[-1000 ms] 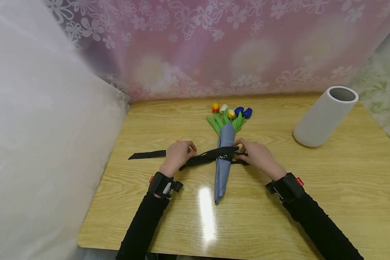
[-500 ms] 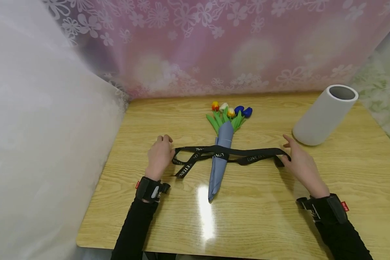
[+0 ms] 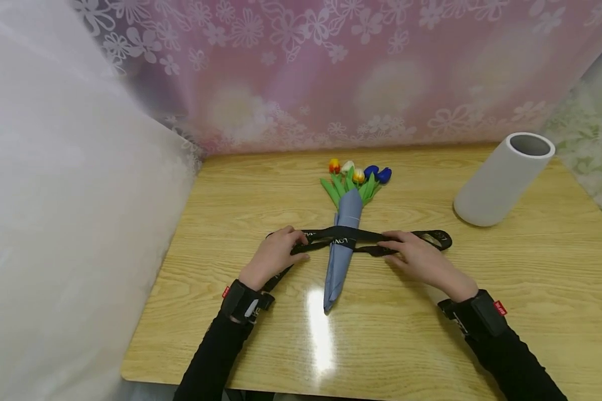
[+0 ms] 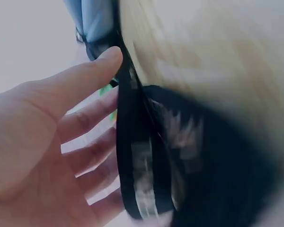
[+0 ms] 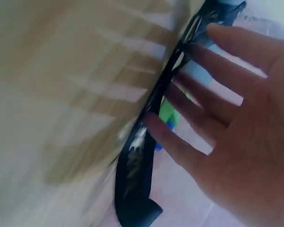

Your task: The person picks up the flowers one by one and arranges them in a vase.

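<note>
A bouquet of artificial-looking tulips point(image 3: 358, 174) in red-yellow, white, yellow and blue lies on the table, its stems rolled in blue-grey wrapping point(image 3: 337, 278). Black printed ribbon point(image 3: 361, 233) circles the wrapping and stretches out to both sides in loops. Over the left loops is my left hand point(image 3: 273, 257), fingers spread and extended; in the left wrist view its thumb and fingertips lie right along the ribbon point(image 4: 132, 142). My right hand point(image 3: 426, 259) reaches over the right loop with straight, parted fingers, their tips at the ribbon point(image 5: 137, 151) in the right wrist view.
A tall white vase point(image 3: 496, 186) stands at the right rear of the wooden table point(image 3: 406, 356). Behind the table hangs a pink floral curtain point(image 3: 331, 83), and a white sheet point(image 3: 70, 195) borders the left side.
Both hands first spread apart, drawing the ribbon out sideways. Since then they have moved back inward toward the bouquet, and the right hand has let go of the ribbon's right end.
</note>
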Demonstrator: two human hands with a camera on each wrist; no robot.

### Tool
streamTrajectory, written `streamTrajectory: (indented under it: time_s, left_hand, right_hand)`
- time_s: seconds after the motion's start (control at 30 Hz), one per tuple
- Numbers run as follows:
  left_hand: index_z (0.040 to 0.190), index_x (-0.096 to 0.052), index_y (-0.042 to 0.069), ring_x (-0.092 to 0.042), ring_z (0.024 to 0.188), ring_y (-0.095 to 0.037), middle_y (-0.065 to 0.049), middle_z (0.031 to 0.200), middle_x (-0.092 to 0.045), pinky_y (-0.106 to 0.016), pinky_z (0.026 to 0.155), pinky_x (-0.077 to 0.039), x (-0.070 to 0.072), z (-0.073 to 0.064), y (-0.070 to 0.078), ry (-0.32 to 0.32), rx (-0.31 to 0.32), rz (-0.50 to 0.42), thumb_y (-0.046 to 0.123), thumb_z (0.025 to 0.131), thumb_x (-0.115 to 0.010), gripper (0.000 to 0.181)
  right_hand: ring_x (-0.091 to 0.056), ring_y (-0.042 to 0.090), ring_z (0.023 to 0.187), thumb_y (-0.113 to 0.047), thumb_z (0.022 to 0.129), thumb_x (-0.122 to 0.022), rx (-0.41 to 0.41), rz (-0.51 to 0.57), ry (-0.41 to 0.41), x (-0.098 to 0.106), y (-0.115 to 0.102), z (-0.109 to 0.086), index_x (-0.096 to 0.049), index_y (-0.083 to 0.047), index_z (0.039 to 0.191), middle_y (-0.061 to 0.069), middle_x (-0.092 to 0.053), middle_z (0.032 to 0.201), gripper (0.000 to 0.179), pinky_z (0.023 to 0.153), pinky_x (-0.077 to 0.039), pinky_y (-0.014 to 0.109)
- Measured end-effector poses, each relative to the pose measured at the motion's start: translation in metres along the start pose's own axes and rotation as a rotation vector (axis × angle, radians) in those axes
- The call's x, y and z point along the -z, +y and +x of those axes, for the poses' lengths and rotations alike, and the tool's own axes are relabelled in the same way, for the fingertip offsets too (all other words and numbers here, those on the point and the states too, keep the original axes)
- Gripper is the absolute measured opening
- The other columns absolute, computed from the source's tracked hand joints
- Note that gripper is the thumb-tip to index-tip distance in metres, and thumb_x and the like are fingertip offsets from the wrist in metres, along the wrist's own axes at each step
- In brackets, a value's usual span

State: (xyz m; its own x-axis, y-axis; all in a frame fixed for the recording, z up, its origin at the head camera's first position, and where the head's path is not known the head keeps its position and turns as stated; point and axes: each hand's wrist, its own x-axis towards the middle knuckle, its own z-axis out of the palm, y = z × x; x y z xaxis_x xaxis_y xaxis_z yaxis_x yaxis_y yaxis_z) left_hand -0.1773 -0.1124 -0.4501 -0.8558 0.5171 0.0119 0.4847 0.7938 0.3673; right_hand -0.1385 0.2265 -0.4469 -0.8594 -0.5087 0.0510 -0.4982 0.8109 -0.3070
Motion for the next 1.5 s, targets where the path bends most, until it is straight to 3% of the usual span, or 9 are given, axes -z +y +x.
streamTrajectory:
  time_s: [0.13,0.3,0.5,0.67,0.73,0.87,1.0,1.2,1.5]
  left_hand:
    - [0.111,-0.071,0.012,-0.062,0.092,-0.023,-0.007,0.104,-0.061,-0.038,0.081,-0.054,0.005,-0.017,-0.021,0.056,0.085,-0.008,0.03,0.089,-0.08,0.03]
    - [0.122,-0.069,0.008,-0.061,0.091,-0.028,-0.013,0.11,-0.06,-0.041,0.078,-0.054,0.016,-0.036,-0.042,0.093,0.205,0.009,0.032,0.088,-0.081,0.043]
    - [0.125,-0.069,0.007,-0.06,0.081,-0.027,-0.017,0.113,-0.061,-0.04,0.071,-0.053,0.028,-0.042,-0.045,0.067,0.243,0.04,0.034,0.09,-0.078,0.046]
    - [0.115,-0.074,0.01,-0.066,0.083,-0.024,-0.012,0.105,-0.068,-0.037,0.07,-0.056,0.029,-0.024,-0.027,0.122,0.15,0.028,0.032,0.094,-0.074,0.031]
    - [0.11,-0.076,0.012,-0.068,0.084,-0.021,-0.008,0.102,-0.069,-0.035,0.07,-0.057,0.026,-0.012,-0.014,0.142,0.081,-0.004,0.028,0.096,-0.072,0.022]
    - [0.102,-0.078,0.018,-0.069,0.082,-0.014,0.0,0.096,-0.072,-0.027,0.067,-0.056,0.018,0.016,0.017,0.146,-0.071,-0.029,0.027,0.096,-0.072,0.012]
    - [0.1,-0.078,0.019,-0.067,0.078,-0.01,0.002,0.094,-0.071,-0.024,0.064,-0.053,0.007,0.035,0.041,0.113,-0.146,0.02,0.029,0.095,-0.073,0.012]
    - [0.098,-0.076,0.019,-0.066,0.078,-0.011,0.002,0.092,-0.068,-0.026,0.065,-0.054,-0.007,0.045,0.053,0.121,-0.158,0.111,0.028,0.094,-0.074,0.01]
    - [0.099,-0.071,0.017,-0.062,0.072,-0.012,0.0,0.091,-0.065,-0.026,0.061,-0.05,-0.013,0.045,0.055,0.213,-0.147,0.001,0.026,0.1,-0.066,0.01]
  right_hand:
    - [-0.059,0.045,0.115,-0.017,0.098,-0.069,-0.132,-0.037,0.038,0.005,0.013,-0.021,-0.065,0.005,0.129,0.027,-0.058,0.131,0.039,0.088,-0.052,0.057]
    - [-0.059,0.05,0.106,-0.018,0.098,-0.068,-0.29,-0.051,0.04,0.014,0.033,-0.05,-0.061,0.014,0.127,0.035,-0.055,0.127,0.043,0.081,-0.052,0.058]
    - [-0.062,0.043,0.085,-0.023,0.102,-0.063,-0.455,-0.073,0.045,0.018,0.05,-0.069,-0.066,0.009,0.119,0.037,-0.048,0.129,0.037,0.06,-0.05,0.046]
    - [-0.058,0.05,0.1,-0.012,0.093,-0.074,-0.333,-0.048,0.309,0.029,0.021,-0.048,-0.071,-0.001,0.11,0.031,-0.054,0.129,0.02,0.07,-0.049,0.058]
    - [-0.062,0.045,0.098,-0.01,0.092,-0.075,-0.245,-0.005,0.351,0.029,0.007,-0.031,-0.072,-0.005,0.108,0.025,-0.061,0.122,0.018,0.071,-0.051,0.056]
    - [-0.069,0.031,0.088,-0.013,0.093,-0.075,-0.118,0.073,0.257,0.022,-0.018,0.005,-0.075,-0.01,0.108,0.013,-0.071,0.108,0.015,0.069,-0.056,0.048]
    - [-0.07,0.026,0.086,-0.016,0.093,-0.076,-0.04,0.077,0.16,0.008,-0.033,0.033,-0.076,-0.01,0.107,0.009,-0.073,0.103,0.015,0.071,-0.057,0.043]
    - [-0.068,0.023,0.081,-0.017,0.089,-0.08,-0.017,0.084,0.167,-0.009,-0.037,0.051,-0.075,-0.008,0.104,0.009,-0.07,0.097,0.019,0.068,-0.055,0.04]
    - [-0.06,0.018,0.071,-0.016,0.092,-0.077,0.001,0.153,0.236,-0.015,-0.038,0.06,-0.07,-0.008,0.095,0.006,-0.065,0.089,0.011,0.06,-0.048,0.033]
